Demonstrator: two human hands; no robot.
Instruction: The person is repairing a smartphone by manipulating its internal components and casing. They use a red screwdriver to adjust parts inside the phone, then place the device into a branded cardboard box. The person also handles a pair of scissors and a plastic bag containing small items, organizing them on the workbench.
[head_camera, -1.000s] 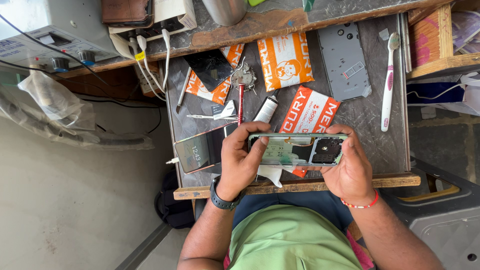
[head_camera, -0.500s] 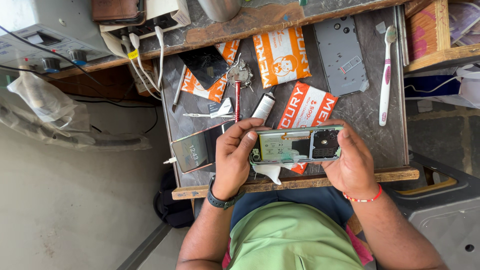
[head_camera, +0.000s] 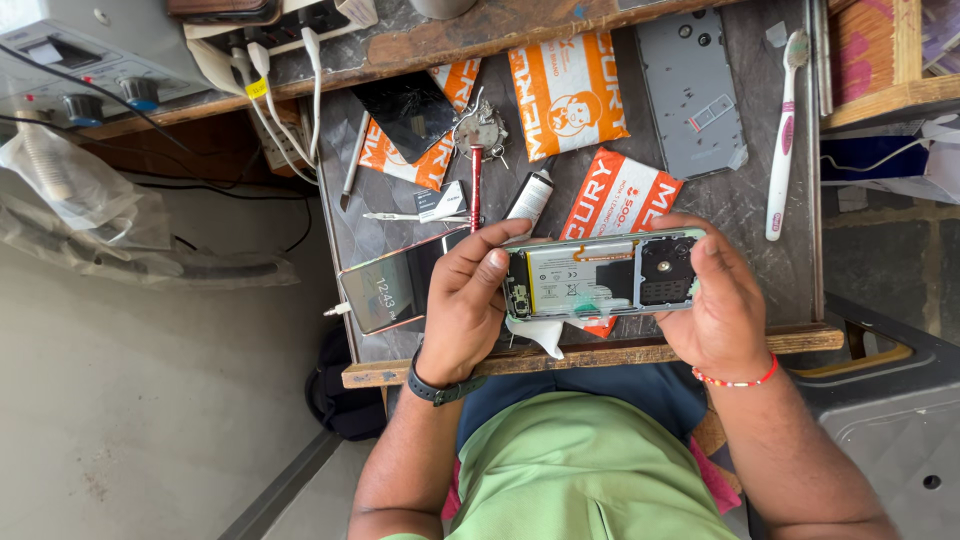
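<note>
both hands hold an opened phone (head_camera: 600, 277) level above the near edge of the counter (head_camera: 730, 205), its back cover off and the battery and circuit board exposed. left hand (head_camera: 462, 305): fingers curled around the phone's left end, thumb pressed on its edge. right hand (head_camera: 715, 310): fingers wrapped around the right end. beside the left hand lies a second phone (head_camera: 385, 290) with a lit screen; a grey back cover (head_camera: 690, 90), toothbrush (head_camera: 781, 130) and orange packets (head_camera: 565, 90) lie beyond.
</note>
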